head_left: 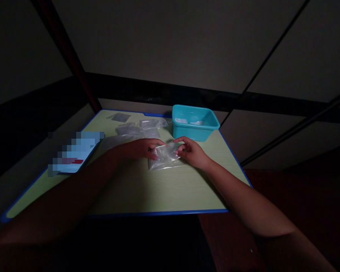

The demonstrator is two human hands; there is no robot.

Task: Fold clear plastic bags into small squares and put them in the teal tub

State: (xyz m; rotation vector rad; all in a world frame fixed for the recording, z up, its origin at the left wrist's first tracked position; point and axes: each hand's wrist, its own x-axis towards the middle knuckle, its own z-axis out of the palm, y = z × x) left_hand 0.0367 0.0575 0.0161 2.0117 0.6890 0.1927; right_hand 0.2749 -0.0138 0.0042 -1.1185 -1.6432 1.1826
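Both hands hold a clear plastic bag [166, 155] with a flat, pale item inside, low over the middle of the table. My left hand [147, 148] pinches the bag's left part between thumb and fingers. At its right part, the thumb and fingers of my right hand [190, 151] grip the plastic. Several more clear bags [130, 129] lie spread and overlapping beyond my left hand. A turquoise bin [195, 130] stands just behind my right hand, with whitish pieces at its bottom.
On the table's left side a lit tablet [76, 155] lies at an angle, its screen partly blurred out. The pale table [164, 196] has a blue edge. Behind it rises a panelled wall [158, 45] with a dark band.
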